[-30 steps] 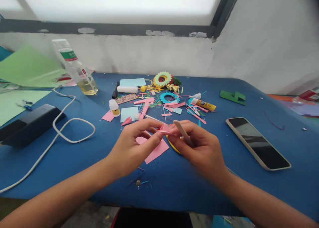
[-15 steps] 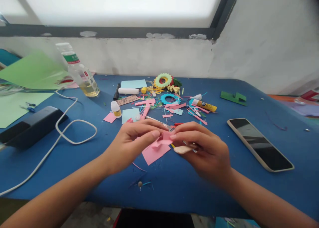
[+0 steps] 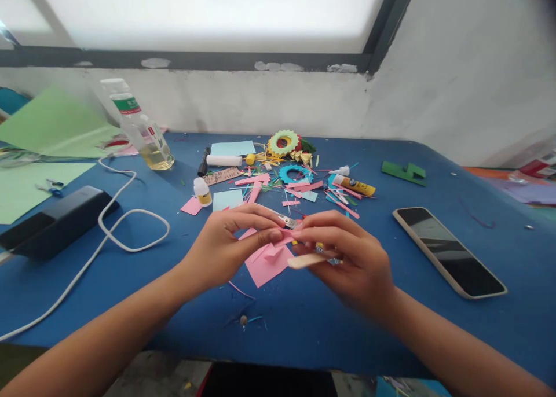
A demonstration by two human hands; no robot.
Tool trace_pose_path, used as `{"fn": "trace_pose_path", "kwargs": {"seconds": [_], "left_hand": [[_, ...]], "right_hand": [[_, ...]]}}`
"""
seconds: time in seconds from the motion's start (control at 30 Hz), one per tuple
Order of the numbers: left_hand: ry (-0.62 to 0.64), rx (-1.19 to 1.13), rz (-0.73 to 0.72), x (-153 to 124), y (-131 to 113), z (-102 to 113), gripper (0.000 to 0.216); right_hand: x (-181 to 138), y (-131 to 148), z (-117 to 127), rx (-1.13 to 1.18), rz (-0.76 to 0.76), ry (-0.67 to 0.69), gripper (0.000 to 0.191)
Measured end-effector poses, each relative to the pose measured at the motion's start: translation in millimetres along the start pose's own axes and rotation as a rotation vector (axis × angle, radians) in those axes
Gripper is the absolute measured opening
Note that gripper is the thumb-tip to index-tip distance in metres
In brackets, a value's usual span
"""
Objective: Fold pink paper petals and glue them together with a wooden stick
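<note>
My left hand (image 3: pixel 219 246) is closed, thumb and fingers pinching a small folded piece of pink paper (image 3: pixel 287 235). The fingertips of my right hand (image 3: pixel 354 255) grip the same piece from its other side. Tucked under those fingers is a flat pale wooden stick (image 3: pixel 309 261), together with something shiny that is mostly hidden. A square pink sheet (image 3: pixel 266 274) lies on the table just below my hands, with more folded pink paper above it. Just behind my fingertips lies a slim tool with a metal end (image 3: pixel 286 219), partly covered.
Paper scraps and a blue toothed paper ring (image 3: pixel 284 173) lie behind my hands. A small glue bottle (image 3: pixel 202 192) and an oil-like bottle (image 3: pixel 157 151) stand left. A white cable (image 3: pixel 104 212) loops there. A phone (image 3: pixel 449 251) lies right.
The pink piece between my fingertips has been turned and pressed narrower. My right hand has shifted slightly left, and the wooden stick has moved left with it.
</note>
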State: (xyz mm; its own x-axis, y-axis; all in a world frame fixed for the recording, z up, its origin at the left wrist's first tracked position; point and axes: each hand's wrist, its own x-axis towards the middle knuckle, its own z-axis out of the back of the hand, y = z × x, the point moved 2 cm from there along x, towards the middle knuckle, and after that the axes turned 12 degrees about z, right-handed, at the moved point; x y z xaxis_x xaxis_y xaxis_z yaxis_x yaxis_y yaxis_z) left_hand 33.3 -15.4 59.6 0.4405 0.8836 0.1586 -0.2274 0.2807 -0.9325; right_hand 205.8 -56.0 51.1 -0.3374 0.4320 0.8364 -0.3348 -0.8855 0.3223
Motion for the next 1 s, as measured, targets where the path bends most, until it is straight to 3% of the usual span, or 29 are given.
{"fn": "trace_pose_path", "kwargs": {"seconds": [0.27,0.4,0.63,1.0], "left_hand": [[-0.044,0.05,-0.105,-1,6,0,0.009],[-0.078,0.132,-0.193,0,6,-2,0.008],[-0.173,0.322,-0.477,0,3,-6,0.005],[-0.152,0.34,-0.557,0,8,-8,0.01]], "right_hand": [[-2,-4,-1,0.176,-0.409,-0.014,0.008],[-2,-10,-3,0.22,-0.57,0.054,0.014],[-1,-11,-4,0.234,-0.487,0.098,0.005],[-1,-11,-6,0.181,-0.413,0.136,0.009]]}}
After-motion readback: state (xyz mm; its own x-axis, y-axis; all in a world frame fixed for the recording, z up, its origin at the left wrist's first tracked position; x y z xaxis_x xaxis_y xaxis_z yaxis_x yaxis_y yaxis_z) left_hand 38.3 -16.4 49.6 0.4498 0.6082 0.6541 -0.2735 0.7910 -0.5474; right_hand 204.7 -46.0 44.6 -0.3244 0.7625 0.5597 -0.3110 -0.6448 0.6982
